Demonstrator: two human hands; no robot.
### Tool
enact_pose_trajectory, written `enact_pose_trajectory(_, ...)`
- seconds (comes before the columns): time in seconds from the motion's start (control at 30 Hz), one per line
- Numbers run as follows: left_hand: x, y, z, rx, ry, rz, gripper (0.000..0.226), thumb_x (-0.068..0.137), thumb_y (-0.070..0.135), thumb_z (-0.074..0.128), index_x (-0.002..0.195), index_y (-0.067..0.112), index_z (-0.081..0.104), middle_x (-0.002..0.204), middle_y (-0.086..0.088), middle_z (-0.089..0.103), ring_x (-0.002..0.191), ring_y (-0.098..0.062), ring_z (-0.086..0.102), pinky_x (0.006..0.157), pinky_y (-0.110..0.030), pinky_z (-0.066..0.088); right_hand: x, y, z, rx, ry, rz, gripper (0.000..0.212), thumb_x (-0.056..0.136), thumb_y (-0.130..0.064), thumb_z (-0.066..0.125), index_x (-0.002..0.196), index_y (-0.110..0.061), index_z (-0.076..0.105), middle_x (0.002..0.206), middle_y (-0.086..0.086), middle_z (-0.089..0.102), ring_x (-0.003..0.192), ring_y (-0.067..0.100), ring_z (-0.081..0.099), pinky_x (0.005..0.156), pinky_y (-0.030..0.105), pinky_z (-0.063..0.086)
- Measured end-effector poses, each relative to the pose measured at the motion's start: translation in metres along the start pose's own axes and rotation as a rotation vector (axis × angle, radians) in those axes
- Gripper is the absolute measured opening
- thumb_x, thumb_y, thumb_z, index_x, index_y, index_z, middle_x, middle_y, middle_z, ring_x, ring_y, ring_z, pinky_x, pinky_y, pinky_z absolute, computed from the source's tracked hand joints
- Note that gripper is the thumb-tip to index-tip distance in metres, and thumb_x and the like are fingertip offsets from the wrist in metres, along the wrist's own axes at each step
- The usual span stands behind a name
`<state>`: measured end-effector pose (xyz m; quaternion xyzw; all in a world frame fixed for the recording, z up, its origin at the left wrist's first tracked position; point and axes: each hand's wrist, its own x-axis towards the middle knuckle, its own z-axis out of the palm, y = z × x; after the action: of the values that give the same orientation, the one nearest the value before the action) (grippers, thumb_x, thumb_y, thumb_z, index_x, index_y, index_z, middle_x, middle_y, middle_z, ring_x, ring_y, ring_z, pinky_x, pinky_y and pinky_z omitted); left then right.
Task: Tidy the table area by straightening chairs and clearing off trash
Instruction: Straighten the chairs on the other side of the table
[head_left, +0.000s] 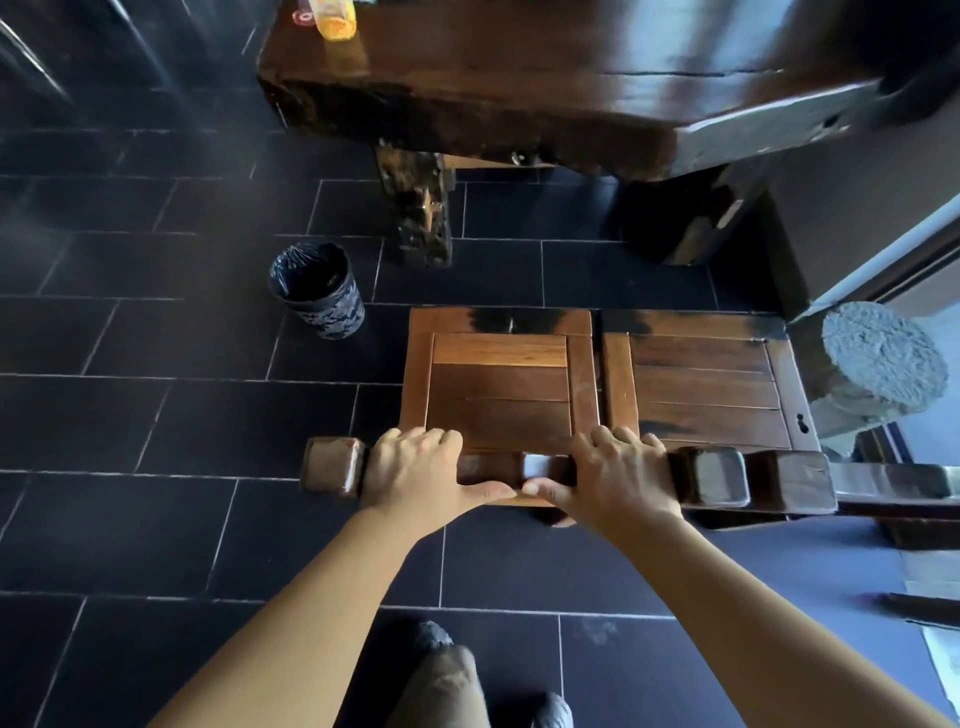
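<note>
A dark wooden chair (501, 387) stands below me, its slatted seat facing the thick wooden table (519, 78). My left hand (421, 470) and my right hand (615, 475) both grip the chair's top back rail (332, 465), fingers over the far side and thumbs on the near side. A second, matching chair (709, 387) stands close beside it on the right. On the table's far left corner stands a plastic bottle of orange drink (337, 18) next to a small red-and-white item (303, 15).
A small bin lined with a black bag (317, 288) sits on the dark tiled floor left of the chairs. The table's carved leg (415, 208) is behind it. A grey stone pedestal (878, 364) and a glass door frame lie right. My shoes show at the bottom edge.
</note>
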<state>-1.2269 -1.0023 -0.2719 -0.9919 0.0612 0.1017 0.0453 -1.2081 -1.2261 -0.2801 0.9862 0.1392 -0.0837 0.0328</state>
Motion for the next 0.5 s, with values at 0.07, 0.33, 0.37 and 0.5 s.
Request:
enact_pose_trajectory(0.07,-0.0002,0.0001,-0.0008,0.005,-0.010,-0.009,0.089,0.066,0.096,0.020,0.098,0.024,0.060,0.103,0.006,0.069,0.102,-0.018,0.062,0.087,-0.036,0.040,0.0001,-0.0001,-0.0009,-0.010,0.009,-0.012,0.108,0.065,-0.100,0.000,0.098,-0.022,0.066,0.093,-0.002,0.070,0.093,0.023,0.066,0.076,0.038,0.046)
enact_pose_trajectory(0.33,0.0000,0.0003,0.0038,0.029,0.016,-0.019,0.091,0.065,0.098,0.017,0.097,0.024,0.059,0.102,0.007,0.068,0.101,-0.018,0.062,0.090,-0.036,0.039,0.0005,0.0025,0.0024,0.032,0.044,-0.019,0.116,0.059,-0.099,-0.015,0.099,-0.025,0.065,0.104,-0.004,0.070,0.103,0.022,0.064,0.083,0.039,0.048)
enact_pose_trajectory(0.37,-0.0003,0.0002,0.0042,0.033,0.020,-0.019,0.091,0.065,0.098,0.016,0.095,0.024,0.059,0.100,0.007,0.069,0.099,-0.018,0.062,0.089,-0.036,0.039,-0.0001,0.0024,0.0032,0.035,0.041,-0.020,0.116,0.059,-0.099,-0.015,0.098,-0.026,0.066,0.103,-0.004,0.071,0.103,0.022,0.064,0.082,0.038,0.048)
enact_pose_trajectory(0.5,0.0009,-0.0009,0.0030,0.029,-0.002,-0.016,0.096,0.061,0.098,0.010,0.098,0.024,0.059,0.101,0.007,0.068,0.100,-0.018,0.061,0.090,-0.036,0.040,0.0017,0.0023,0.0026,0.027,0.033,-0.024,0.118,0.058,-0.098,-0.017,0.106,-0.028,0.065,0.107,-0.007,0.070,0.105,0.020,0.063,0.083,0.037,0.046)
